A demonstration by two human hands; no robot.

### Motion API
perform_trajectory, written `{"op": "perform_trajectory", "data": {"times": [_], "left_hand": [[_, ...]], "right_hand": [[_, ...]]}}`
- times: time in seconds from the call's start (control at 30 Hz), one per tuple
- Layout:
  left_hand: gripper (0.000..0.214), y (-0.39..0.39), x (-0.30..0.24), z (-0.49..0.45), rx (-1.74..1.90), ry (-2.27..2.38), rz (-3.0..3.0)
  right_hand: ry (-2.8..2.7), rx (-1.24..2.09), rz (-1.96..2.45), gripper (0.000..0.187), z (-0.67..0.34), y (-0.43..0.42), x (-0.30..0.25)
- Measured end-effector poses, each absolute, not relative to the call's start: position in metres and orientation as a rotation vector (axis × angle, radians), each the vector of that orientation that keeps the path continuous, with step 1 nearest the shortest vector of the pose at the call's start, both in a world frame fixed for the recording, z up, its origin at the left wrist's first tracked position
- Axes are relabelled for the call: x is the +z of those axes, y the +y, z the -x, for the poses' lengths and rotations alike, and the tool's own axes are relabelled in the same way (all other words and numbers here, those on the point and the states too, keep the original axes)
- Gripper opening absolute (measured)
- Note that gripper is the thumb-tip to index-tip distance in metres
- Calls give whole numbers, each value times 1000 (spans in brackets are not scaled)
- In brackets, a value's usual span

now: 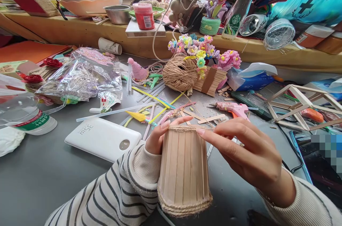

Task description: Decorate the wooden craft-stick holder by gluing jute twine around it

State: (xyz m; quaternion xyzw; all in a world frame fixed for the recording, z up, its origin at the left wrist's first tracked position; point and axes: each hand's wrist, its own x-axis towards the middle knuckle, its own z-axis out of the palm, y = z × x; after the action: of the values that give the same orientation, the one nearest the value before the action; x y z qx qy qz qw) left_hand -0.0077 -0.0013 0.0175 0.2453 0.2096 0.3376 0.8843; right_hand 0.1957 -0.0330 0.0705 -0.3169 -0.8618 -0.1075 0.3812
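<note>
Left hand (157, 137) grips a wooden cup (185, 169), spread right hand (251, 151) touching it, Starbucks bottle (237, 15) behind.

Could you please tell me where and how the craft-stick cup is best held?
Probably by the bare middle wall of the craft-stick cup, coming from its left side: the wall narrows upward between twine bands, and the right hand has a fingertip at the upper band.

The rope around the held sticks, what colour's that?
The rope is light brown, clearest in the head view.
</note>
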Motion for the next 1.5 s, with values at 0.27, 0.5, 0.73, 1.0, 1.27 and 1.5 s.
{"op": "perform_trajectory", "data": {"times": [0.27,0.5,0.73,1.0,1.27,1.5], "left_hand": [[70,0,16,9,691,412,-511],[71,2,15,11,685,391,-508],[69,1,14,10,697,361,-525],[69,1,18,9,691,393,-495],[67,1,21,9,698,400,-488],[71,3,18,11,688,405,-510]], "right_hand": [[-2174,-243,803,28,-200,-34,71],[-2195,-282,801,25,-203,-34,73],[-2215,-285,785,23,-200,-32,71],[-2210,-247,778,23,-200,-31,70],[-2098,-240,873,24,-200,-33,66],[-2124,-250,843,22,-201,-32,63]]}}
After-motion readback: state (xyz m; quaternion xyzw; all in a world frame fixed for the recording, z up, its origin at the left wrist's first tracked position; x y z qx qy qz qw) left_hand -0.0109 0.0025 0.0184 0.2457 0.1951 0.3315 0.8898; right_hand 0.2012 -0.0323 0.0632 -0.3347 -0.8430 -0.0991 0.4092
